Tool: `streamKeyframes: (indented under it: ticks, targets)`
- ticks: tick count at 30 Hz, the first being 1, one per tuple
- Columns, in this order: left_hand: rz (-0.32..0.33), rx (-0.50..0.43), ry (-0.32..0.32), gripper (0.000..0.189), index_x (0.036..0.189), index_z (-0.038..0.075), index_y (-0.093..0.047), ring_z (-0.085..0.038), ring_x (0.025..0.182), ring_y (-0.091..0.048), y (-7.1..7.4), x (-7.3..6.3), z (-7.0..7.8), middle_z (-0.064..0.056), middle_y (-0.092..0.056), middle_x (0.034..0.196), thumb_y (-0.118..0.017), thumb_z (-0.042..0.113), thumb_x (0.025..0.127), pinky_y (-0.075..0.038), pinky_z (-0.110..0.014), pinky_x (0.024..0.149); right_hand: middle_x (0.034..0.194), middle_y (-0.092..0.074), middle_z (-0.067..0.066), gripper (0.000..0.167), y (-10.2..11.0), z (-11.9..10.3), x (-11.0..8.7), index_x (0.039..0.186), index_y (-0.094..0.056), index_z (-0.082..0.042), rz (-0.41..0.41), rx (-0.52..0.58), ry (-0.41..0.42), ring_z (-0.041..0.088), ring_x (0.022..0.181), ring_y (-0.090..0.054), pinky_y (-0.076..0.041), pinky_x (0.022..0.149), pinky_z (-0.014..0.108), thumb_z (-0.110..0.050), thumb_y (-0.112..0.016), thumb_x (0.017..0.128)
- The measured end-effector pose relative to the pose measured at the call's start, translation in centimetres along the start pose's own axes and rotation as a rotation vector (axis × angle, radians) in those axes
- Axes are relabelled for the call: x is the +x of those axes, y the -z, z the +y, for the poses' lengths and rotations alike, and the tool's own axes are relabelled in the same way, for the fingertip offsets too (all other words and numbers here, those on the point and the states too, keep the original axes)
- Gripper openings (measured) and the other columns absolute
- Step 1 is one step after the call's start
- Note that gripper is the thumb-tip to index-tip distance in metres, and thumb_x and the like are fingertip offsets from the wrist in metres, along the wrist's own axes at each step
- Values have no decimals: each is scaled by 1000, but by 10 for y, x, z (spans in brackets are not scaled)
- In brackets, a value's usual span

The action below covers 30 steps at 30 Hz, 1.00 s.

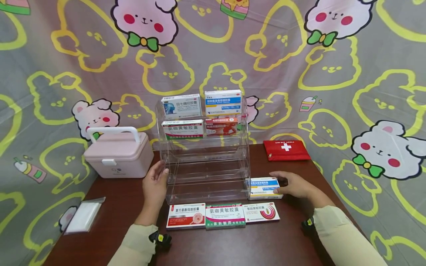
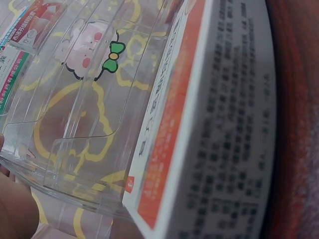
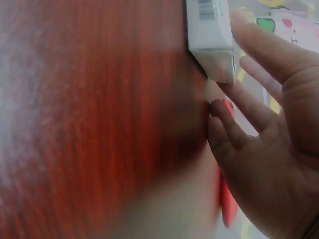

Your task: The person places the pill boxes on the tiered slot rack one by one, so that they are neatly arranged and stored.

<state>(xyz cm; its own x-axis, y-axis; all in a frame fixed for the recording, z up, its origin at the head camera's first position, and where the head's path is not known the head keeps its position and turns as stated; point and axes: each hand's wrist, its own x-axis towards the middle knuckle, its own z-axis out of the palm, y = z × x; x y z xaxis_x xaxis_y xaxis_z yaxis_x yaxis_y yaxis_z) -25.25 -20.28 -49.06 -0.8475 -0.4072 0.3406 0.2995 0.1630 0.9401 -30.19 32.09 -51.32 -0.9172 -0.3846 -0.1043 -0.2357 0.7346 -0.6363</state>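
Note:
In the head view, my right hand (image 1: 294, 184) holds a blue-and-white medicine box (image 1: 263, 188) by its right end. The thumb lies at its front and the fingers reach behind. This box stands at the lower right corner of a clear tiered display rack (image 1: 206, 192). My left hand (image 1: 155, 183) rests against the rack's left side, its fingers loosely bent. Four boxes fill the rack's upper tiers, among them a white-and-blue box (image 1: 181, 107) and a red box (image 1: 221, 127). Before the rack lie a red-and-white box (image 1: 186, 215), a green-and-white box (image 1: 225, 215) and a white box with pink arcs (image 1: 261, 212).
A pink lidded case (image 1: 118, 159) with a white handle stands left of the rack. At the back right lies a red first aid pouch (image 1: 287, 150). A clear-wrapped white packet (image 1: 84, 216) lies near the table's left edge. Patterned cloth hangs around the table.

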Motion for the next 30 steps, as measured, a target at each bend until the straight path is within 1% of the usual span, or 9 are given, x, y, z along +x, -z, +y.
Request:
streamKeyframes:
  ticks: [2, 5, 9, 12, 14, 18, 23, 26, 30]
  targets:
    - [1, -3, 0, 42, 146, -5, -63, -18, 138, -64, 0, 0, -1, -24, -65, 150, -69, 0, 105, -50, -10, 112, 146, -64, 18, 79, 0, 0, -2, 158, -56, -12, 5, 4, -2, 36, 129, -59, -62, 107, 55, -32, -91, 89]
    - [3, -8, 0, 42, 146, -7, -63, -21, 139, -63, 0, 1, -2, -26, -65, 150, -69, -2, 105, -50, -11, 112, 148, -62, 20, 84, 1, 0, -4, 159, -55, -11, 5, 17, -10, 39, 132, -58, -61, 108, 58, -33, -92, 88]
    - [5, -17, 2, 42, 146, -6, -63, -27, 140, -62, 0, 1, -3, -26, -65, 150, -68, -3, 105, -51, -12, 113, 150, -60, 19, 90, 1, -1, -6, 160, -54, -16, -12, 11, -26, 39, 134, -55, -60, 109, 60, -37, -95, 83]
    - [3, -18, 5, 42, 146, -6, -63, -27, 141, -62, -1, 1, -3, -24, -65, 150, -68, -3, 105, -50, -12, 113, 150, -60, 20, 90, 1, -1, -7, 160, -54, -17, -17, -6, -28, 40, 134, -54, -59, 109, 61, -37, -96, 83]
    - [0, -12, 4, 42, 146, -6, -63, -26, 141, -62, -1, 1, -2, -25, -65, 151, -68, -2, 105, -50, -12, 113, 150, -59, 20, 91, 1, -2, -8, 161, -53, -19, -5, -17, -36, 39, 134, -54, -60, 108, 60, -35, -96, 83]
    - [-4, -8, 7, 42, 146, -6, -62, -25, 141, -62, -1, 1, -1, -24, -64, 151, -68, -2, 105, -50, -12, 113, 148, -55, 22, 100, 3, -3, -10, 165, -46, -18, 40, -56, -42, 39, 129, -55, -63, 105, 58, -30, -98, 80]
    - [3, -21, 12, 42, 146, -6, -63, -28, 142, -61, -1, 0, 0, -26, -64, 151, -68, -2, 105, -50, -12, 113, 145, -51, 25, 108, 5, -7, -12, 168, -39, -17, 123, -150, -39, 41, 128, -53, -58, 109, 64, -23, -99, 78]
    - [8, -32, 10, 41, 145, -7, -63, -32, 143, -61, -1, 0, 0, -27, -64, 150, -68, -3, 105, -50, -14, 115, 144, -48, 26, 104, 5, -9, -14, 166, -42, -16, 170, -182, -54, 43, 130, -51, -58, 107, 64, -19, -98, 79]
    - [8, -38, 2, 41, 145, -7, -63, -35, 143, -60, -1, 0, -1, -26, -65, 150, -68, -3, 104, -50, -16, 116, 143, -46, 27, 91, 4, -11, -17, 159, -51, -12, 223, -180, -73, 46, 130, -48, -63, 102, 62, -15, -97, 80]
